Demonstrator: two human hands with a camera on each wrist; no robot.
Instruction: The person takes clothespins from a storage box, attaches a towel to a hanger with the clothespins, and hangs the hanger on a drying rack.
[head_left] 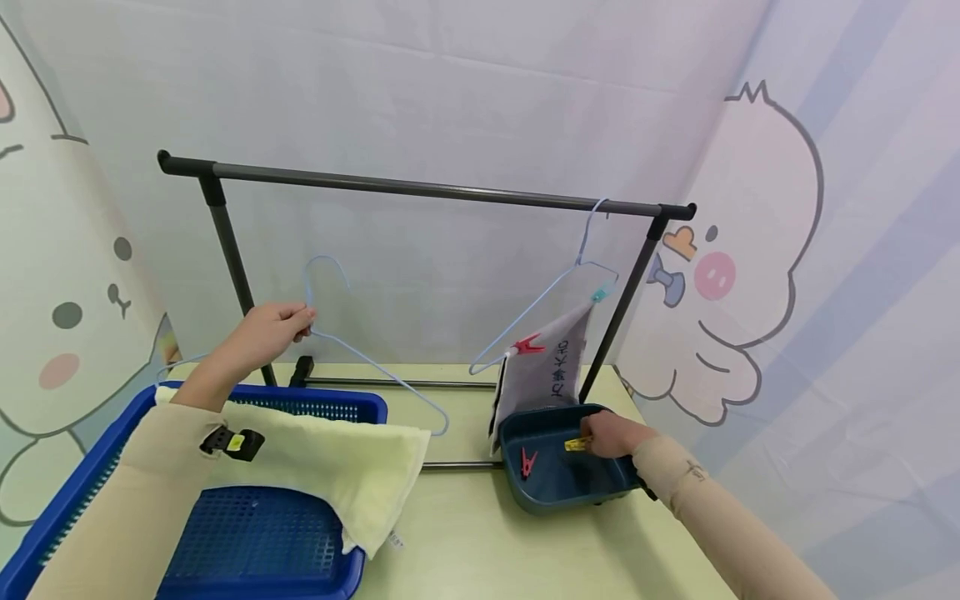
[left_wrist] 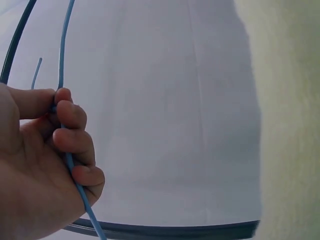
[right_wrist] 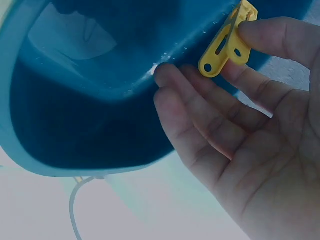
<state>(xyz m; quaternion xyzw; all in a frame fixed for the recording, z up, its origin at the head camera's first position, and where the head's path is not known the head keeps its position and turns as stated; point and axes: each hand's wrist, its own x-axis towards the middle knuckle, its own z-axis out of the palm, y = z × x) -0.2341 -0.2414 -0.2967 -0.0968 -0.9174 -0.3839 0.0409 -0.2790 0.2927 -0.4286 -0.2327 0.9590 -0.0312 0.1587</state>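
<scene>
My left hand (head_left: pixel 270 337) grips a light blue wire hanger (head_left: pixel 375 367) at its neck, fingers curled round the wire (left_wrist: pixel 62 55). A pale yellow towel (head_left: pixel 322 450) hangs along the hanger's lower part, over a blue basket (head_left: pixel 375 408); its edge fills the right side of the left wrist view. Between thumb and fingers, my right hand (head_left: pixel 611 435) pinches a yellow clothespin (right_wrist: pixel 225 42) over a dark teal basin (head_left: pixel 540 498). Inside that basin lies a red clothespin (head_left: pixel 528 463).
A dark rack (head_left: pixel 420 190) stands across the table (head_left: pixel 465 533). From its right end hangs another blue hanger (head_left: pixel 525 312), with a greyish cloth (head_left: pixel 551 358) held by a red clothespin (head_left: pixel 529 344) and a teal clothespin (head_left: pixel 599 295). Behind is a printed curtain (head_left: pixel 450 100).
</scene>
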